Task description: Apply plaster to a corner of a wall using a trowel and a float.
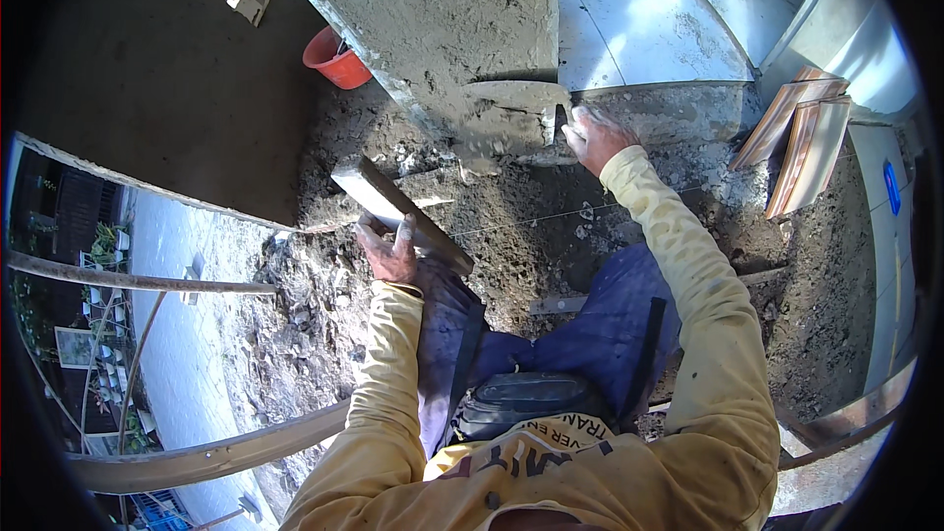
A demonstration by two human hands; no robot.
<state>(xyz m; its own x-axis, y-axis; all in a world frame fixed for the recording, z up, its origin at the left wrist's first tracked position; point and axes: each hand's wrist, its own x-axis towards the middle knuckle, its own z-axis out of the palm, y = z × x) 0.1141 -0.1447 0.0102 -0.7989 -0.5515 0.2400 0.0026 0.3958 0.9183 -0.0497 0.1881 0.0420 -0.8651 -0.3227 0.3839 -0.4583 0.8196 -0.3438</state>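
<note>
A board (387, 195) at ten o'clock is clasped by the left hand (389, 254), a trowel (519, 93) toward one by the closed right hand (596, 136) — seemingly for steadiness.

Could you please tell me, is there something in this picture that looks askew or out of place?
Yes, mildly: the brown striped panels at the right sit askew, overlapping at different angles instead of stacked evenly. Nothing else clearly stands out.

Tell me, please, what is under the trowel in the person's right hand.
Rough grey mortar-like material shows around the edges of the trowel, which the right hand holds. Whatever lies directly beneath the trowel is covered by it and cannot be seen.
</note>
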